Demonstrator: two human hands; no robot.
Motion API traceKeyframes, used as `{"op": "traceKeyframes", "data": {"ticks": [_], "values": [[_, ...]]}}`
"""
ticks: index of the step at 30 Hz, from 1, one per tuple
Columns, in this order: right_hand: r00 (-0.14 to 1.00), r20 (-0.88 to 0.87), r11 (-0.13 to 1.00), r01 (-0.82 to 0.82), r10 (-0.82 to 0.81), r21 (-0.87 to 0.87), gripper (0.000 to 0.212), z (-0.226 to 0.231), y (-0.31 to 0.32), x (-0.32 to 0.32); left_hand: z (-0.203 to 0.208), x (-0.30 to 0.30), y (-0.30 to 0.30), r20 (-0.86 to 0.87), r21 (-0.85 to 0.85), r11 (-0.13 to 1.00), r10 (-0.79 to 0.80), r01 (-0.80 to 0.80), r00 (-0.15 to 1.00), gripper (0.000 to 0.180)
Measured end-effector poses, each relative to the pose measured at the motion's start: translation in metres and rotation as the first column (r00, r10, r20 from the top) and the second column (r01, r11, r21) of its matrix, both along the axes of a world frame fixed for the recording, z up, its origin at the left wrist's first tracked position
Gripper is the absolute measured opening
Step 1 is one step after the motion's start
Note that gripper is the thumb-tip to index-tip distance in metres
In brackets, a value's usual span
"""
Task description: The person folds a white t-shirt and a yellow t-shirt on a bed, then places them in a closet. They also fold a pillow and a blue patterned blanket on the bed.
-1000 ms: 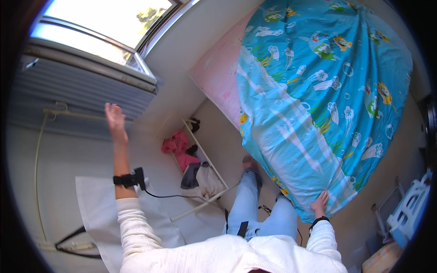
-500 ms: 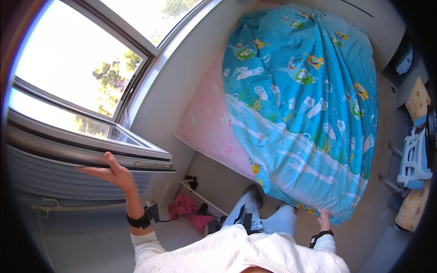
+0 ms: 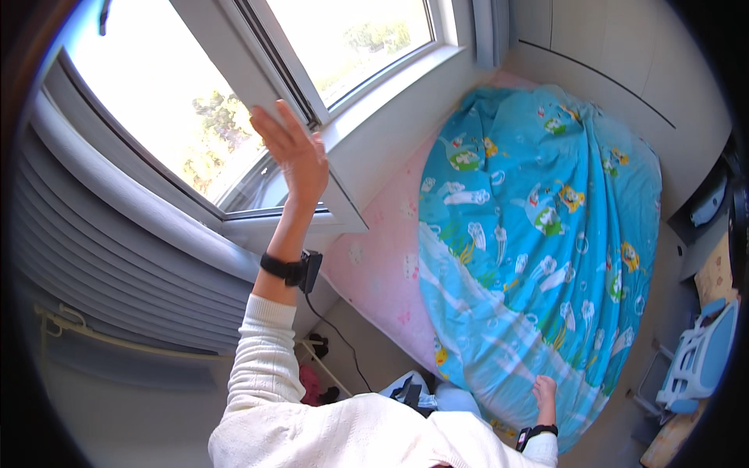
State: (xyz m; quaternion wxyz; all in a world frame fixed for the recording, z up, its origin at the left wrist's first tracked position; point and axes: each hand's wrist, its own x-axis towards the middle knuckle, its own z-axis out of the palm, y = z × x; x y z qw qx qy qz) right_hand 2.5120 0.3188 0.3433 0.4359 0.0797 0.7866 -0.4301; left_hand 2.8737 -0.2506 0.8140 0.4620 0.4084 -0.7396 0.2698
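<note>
By the window (image 3: 187,109), left hand (image 3: 299,164) outstretched; pink cloth (image 3: 310,385) beside rack (image 3: 324,366).

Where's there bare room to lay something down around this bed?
Bare: a strip of pale pink printed sheet between the white wall and the turquoise cartoon-print cover, and the narrow white window sill right of the left hand. Crowded: the right edge, around the blue-and-white plastic chair.

Daylight glares nearly white through the window (image 3: 234,74). Straight lines bend toward the rim, and corners fall black.
</note>
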Motion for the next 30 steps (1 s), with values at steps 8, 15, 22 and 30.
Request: {"op": "traceKeyframes", "data": {"ticks": [8,15,22,30], "values": [[1.0,-0.002,0.998,0.006,-0.006,-0.069,0.024,-0.01,0.001,-0.01,0.11,0.036,-0.108,0.039,0.025,0.996,-0.083,0.082,0.996,0.072],[0.981,0.106,0.985,0.168,-0.164,-0.025,0.027,-0.056,-0.022,0.048,0.333,0.065,-0.235,0.166,-0.481,0.873,0.002,0.079,0.986,0.039],[0.916,0.225,0.943,0.329,-0.331,0.047,0.028,-0.04,-0.112,0.165,0.384,0.04,-0.352,0.159,-0.238,0.914,0.37,-0.328,0.915,0.029],[0.871,0.246,0.904,0.423,-0.424,0.06,0.029,-0.019,-0.17,0.222,0.396,0.09,-0.449,0.272,-0.383,0.904,0.307,-0.19,0.912,0.034]]}}
